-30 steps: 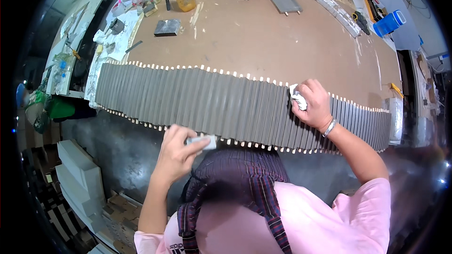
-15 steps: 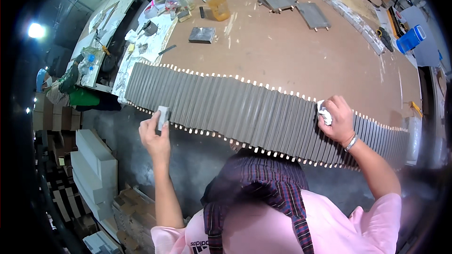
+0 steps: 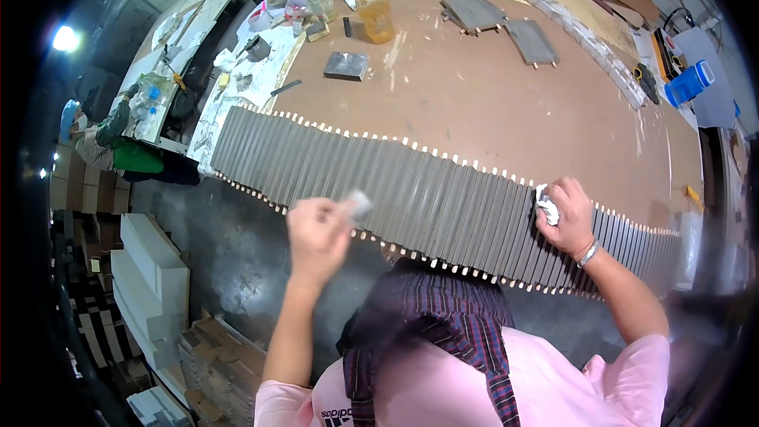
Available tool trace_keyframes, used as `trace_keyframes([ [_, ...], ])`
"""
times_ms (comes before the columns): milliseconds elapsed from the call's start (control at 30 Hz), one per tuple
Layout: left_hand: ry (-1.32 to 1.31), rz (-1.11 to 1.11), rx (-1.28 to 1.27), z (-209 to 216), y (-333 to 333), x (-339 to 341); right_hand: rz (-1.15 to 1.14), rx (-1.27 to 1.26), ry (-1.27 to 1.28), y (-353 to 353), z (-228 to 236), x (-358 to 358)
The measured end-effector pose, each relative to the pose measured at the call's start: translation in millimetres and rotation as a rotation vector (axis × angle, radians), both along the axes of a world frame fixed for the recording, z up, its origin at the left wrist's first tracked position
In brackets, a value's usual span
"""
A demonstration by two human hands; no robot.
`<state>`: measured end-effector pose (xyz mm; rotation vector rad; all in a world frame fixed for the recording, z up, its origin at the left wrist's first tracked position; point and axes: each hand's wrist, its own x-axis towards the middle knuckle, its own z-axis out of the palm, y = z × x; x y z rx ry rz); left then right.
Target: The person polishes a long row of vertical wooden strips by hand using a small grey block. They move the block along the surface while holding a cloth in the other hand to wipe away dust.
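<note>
Left hand (image 3: 316, 233), blurred, gripped a small pale block (image 3: 357, 205) above the near edge; right hand (image 3: 571, 217) closed on a white rag (image 3: 546, 207), pressed onto the slat row (image 3: 427, 198). Row: grey ribbed strips, pale pegs protruding, long axis left-right along the worktop (image 3: 490, 103) front. Brown board beyond lay open; amber bottle (image 3: 374, 9) far.

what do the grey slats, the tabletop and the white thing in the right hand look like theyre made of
Grey slats: matte grey boards, perhaps painted wood or composite, with pale pegs at the ends. Tabletop: brown fibreboard or plywood, dull, dusty, white-smeared. White thing in the right hand: crumpled, soft-looking, probably cloth or paper.
</note>
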<state>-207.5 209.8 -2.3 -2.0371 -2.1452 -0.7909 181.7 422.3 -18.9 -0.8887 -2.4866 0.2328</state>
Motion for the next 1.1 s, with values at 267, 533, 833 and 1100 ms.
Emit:
trace_keyframes([
  [267, 0.028, 0.520, 0.055, -9.2, -22.4, -88.2, 0.007, 0.004, 0.029, -0.7, -0.3, -3.9],
  [533, -0.001, 0.173, 0.005, -12.8, 24.6, -59.3, 0.007, -0.052, 0.002, 0.3, 0.6, 0.1],
  [833, 0.068, -0.063, 0.057, -5.5, 69.2, -6.6, 0.011, -0.041, -0.004, -0.5, 0.1, 1.0],
  [1100, -0.023, 0.382, 0.063, -8.3, 50.7, -108.0, 0.004, 0.007, 0.032, 0.8, 0.6, -2.6],
])
